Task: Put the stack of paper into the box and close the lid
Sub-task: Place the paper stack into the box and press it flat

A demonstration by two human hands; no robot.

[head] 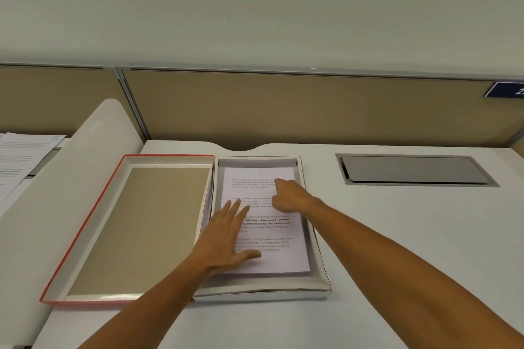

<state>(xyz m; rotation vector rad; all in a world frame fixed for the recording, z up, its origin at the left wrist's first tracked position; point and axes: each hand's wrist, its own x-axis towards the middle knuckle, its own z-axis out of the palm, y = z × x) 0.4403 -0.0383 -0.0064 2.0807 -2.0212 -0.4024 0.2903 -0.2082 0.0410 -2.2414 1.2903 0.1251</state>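
The stack of paper (pixel 279 255), white with printed text, lies flat inside the shallow white box (pixel 320 261) in the middle of the desk. My left hand (pixel 226 232) rests flat on the paper's left half, fingers spread. My right hand (pixel 289 195) is further back on the paper, fingers curled with the index finger pressing on the top sheet. The box lid (pixel 85 235), red outside with a tan inside, lies upside down directly to the left of the box, touching it.
A grey cable hatch (pixel 414 170) is set in the white desk (pixel 397 249) to the right. A tan partition (pixel 283 108) runs along the back. A white curved divider (pixel 93 150) and loose printed sheets (pixel 19 161) are at left.
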